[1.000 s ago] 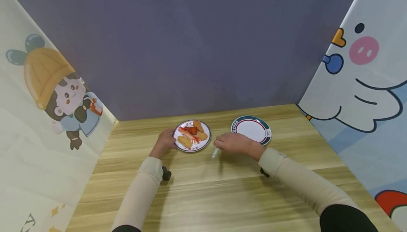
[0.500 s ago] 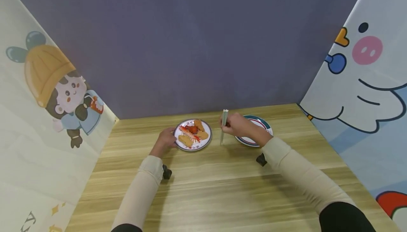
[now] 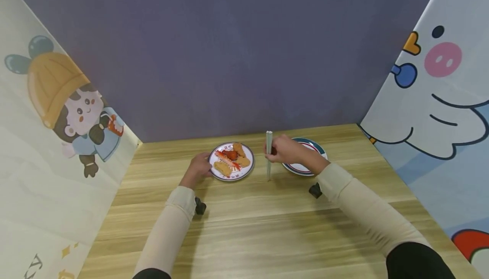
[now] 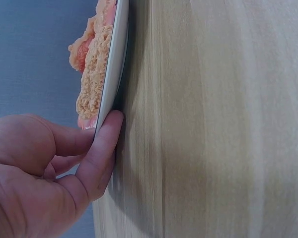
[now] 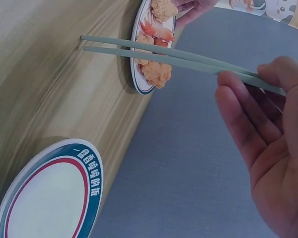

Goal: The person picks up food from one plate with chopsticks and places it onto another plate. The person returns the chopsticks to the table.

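Observation:
A white plate (image 3: 244,173) with a dark rim bears several fried pieces (image 3: 222,169), a red-and-white shrimp (image 3: 227,160) and a small red-brown piece. My left hand (image 3: 199,166) grips its left edge; in the left wrist view the thumb lies on the rim and the fingers are tucked under it. To the right of that plate, my right hand (image 3: 288,149) pinches a pair of pale green chopsticks (image 5: 184,58) between thumb and fingers. They stand nearly upright in the head view, tips down, slightly apart. Whether the tips touch the table cannot be told.
A second plate (image 5: 45,203), white with a green and red rim, lies on the wooden table (image 3: 244,236), partly behind my right hand in the head view. A grey-blue wall (image 3: 237,58) borders the back, with cartoon-printed panels at both sides.
My right hand has risen and shifted right, turning the chopsticks from slanted to nearly upright, and now partly covers the second plate. The left hand and the food plate stay put.

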### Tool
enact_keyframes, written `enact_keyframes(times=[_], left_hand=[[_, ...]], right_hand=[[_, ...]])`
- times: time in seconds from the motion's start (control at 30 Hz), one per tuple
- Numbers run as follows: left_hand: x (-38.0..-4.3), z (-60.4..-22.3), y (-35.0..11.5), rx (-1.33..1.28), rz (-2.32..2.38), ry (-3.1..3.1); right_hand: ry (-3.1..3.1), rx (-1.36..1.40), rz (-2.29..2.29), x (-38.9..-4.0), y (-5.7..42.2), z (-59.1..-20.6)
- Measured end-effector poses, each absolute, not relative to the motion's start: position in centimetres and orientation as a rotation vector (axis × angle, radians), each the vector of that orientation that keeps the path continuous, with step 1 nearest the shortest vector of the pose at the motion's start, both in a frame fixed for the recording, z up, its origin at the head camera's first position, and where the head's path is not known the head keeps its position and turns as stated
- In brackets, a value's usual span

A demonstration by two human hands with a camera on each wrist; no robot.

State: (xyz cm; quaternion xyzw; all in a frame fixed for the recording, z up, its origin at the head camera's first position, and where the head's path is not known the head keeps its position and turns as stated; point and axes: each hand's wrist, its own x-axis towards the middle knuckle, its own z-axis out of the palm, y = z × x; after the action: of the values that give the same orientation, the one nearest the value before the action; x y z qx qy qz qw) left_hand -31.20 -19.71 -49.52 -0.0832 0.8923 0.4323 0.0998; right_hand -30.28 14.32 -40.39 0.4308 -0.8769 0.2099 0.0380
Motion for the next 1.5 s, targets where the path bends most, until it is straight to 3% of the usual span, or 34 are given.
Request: enact_keyframes(times=[0.9,1.5], left_hand=[[-31.6,-49.8,-19.7,-0.274,1.231,2.622],[-31.3,-49.5,-19.6,-0.259,1.256,2.626]], right_hand=[[-2.787,1.548,0.619,-29.7,14.2,-38.5],[-2.816,1.479,0.721,-29.7,14.6,-38.6]])
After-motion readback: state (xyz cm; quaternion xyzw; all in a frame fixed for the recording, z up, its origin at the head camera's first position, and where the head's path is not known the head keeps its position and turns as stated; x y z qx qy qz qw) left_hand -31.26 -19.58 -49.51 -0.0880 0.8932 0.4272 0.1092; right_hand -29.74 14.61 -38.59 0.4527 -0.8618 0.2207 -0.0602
